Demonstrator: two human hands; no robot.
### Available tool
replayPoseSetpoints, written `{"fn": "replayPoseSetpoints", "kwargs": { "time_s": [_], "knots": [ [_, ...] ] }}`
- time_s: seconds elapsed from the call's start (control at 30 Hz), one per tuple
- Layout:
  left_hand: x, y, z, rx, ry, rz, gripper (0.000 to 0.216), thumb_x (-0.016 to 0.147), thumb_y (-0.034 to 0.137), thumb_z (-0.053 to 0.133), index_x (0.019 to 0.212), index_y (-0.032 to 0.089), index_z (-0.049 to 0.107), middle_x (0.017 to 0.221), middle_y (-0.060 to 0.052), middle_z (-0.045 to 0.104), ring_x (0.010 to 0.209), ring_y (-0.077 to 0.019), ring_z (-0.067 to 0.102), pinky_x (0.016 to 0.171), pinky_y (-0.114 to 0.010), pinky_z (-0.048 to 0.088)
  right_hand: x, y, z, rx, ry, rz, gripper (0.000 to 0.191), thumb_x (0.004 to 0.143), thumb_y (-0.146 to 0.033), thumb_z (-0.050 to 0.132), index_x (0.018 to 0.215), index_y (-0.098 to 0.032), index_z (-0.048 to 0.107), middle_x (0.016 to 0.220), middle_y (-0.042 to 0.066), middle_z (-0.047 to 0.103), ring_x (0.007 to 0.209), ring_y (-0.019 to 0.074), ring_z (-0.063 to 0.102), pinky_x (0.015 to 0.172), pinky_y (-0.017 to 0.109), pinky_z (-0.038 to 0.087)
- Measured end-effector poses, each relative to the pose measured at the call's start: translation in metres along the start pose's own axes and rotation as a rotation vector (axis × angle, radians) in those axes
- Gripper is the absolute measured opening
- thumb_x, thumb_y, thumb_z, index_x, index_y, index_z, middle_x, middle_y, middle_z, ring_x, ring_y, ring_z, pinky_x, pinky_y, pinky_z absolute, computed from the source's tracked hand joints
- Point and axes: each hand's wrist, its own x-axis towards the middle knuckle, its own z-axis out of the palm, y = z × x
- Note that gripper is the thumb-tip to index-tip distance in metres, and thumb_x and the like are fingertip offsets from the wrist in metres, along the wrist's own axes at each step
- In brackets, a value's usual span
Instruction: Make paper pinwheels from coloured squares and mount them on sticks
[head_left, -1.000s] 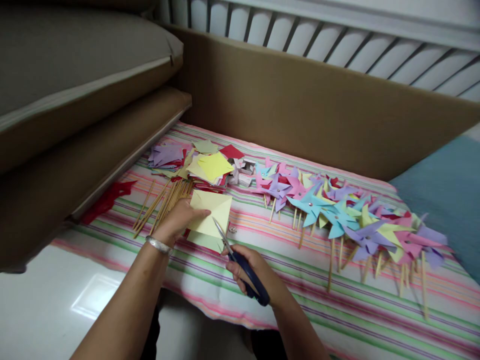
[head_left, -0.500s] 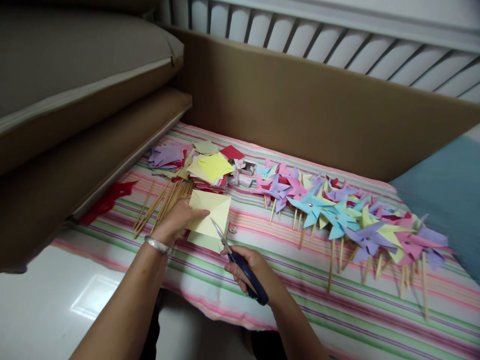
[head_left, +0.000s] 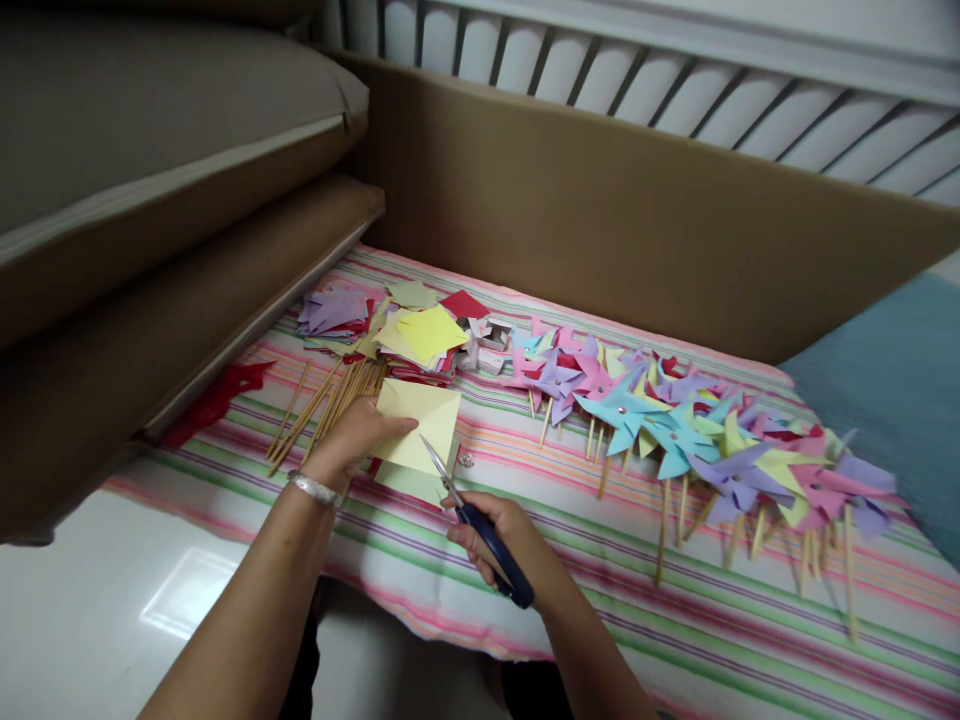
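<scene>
My left hand [head_left: 358,436] grips a pale yellow square of paper [head_left: 426,408] at its left side, thumb lying on top. In my right hand [head_left: 491,535] is a pair of scissors [head_left: 495,560] with dark blue handles. Its blades lie at the sheet's lower right corner, pointing towards the middle. A pale green sheet [head_left: 405,482] shows partly from beneath the yellow one. A few small shiny pieces [head_left: 466,460] lie just right of the paper. Close to my left hand is a bundle of thin wooden sticks [head_left: 337,400].
Finished paper pinwheels [head_left: 675,440] on sticks spread across the right of the striped cloth [head_left: 570,560]. Behind my hands are stacks of coloured paper [head_left: 431,335] and small white boxes [head_left: 491,360]. Red material [head_left: 225,400] lies at left, beside brown cushions [head_left: 262,270]. A brown panel [head_left: 600,210] stands behind.
Almost nothing differs. The scissors and my right hand have shifted very slightly to the left, and the paper stays in my left hand.
</scene>
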Motion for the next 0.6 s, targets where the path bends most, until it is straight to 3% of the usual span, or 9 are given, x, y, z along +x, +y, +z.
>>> {"fn": "replayPoseSetpoints", "kwargs": {
  "time_s": [0.2, 0.4, 0.6],
  "knots": [
    [0.001, -0.002, -0.001, 0.018, 0.008, 0.012, 0.047, 0.053, 0.025, 0.077, 0.096, 0.011, 0.068, 0.089, -0.011, 0.072, 0.069, -0.0214, 0.066, 0.063, -0.030, 0.050, -0.002, -0.006, 0.003, -0.002, 0.034, -0.007, 0.043, 0.067, -0.045, 0.067, 0.097, -0.014, 0.059, 0.043, -0.009, 0.042, 0.030, 0.0041, 0.036, 0.032, 0.016, 0.028],
    [0.000, 0.002, 0.002, 0.030, 0.032, -0.016, 0.046, 0.051, 0.024, 0.078, 0.094, 0.010, 0.068, 0.085, -0.010, 0.072, 0.065, -0.0200, 0.065, 0.061, -0.029, 0.050, -0.001, 0.002, -0.001, -0.051, -0.015, -0.020, 0.038, 0.074, -0.041, 0.063, 0.102, -0.017, 0.055, 0.047, -0.009, 0.042, 0.034, 0.0050, 0.038, 0.034, 0.017, 0.030],
    [0.001, 0.001, 0.001, 0.031, 0.051, -0.013, 0.047, 0.050, 0.026, 0.078, 0.093, 0.009, 0.068, 0.081, -0.010, 0.072, 0.064, -0.0204, 0.065, 0.060, -0.029, 0.050, -0.019, -0.009, -0.012, -0.159, -0.146, -0.083, 0.021, 0.084, -0.036, 0.052, 0.097, -0.019, 0.050, 0.071, -0.003, 0.055, 0.056, 0.0096, 0.058, 0.051, 0.020, 0.044]
  ]
}}
